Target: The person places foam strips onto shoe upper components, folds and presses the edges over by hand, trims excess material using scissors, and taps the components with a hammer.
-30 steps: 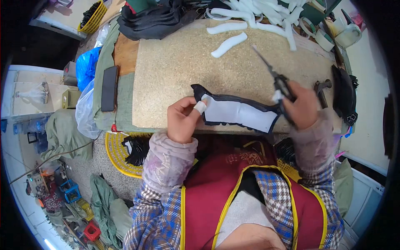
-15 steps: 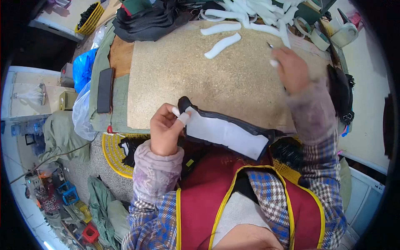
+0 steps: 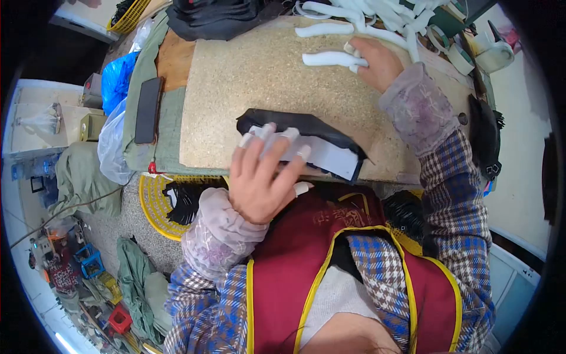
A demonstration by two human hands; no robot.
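Rests left hand [image 3: 262, 183], with fingers spread and white-tipped, on white-faced black panel [image 3: 331, 152] near front edge of tabletop [image 3: 236, 76]. Pinches right end of white strip [image 3: 326, 58] between thumb and fingers of right hand [image 3: 377, 64]; can't tell if lifted or lying flat. See second white strip [image 3: 324, 29] just beyond, near heap of white strips [image 3: 383, 12] at far side. Note black stack [image 3: 206, 22] far left, tape rolls [image 3: 461, 59] far right, dark phone [image 3: 148, 110] at left.
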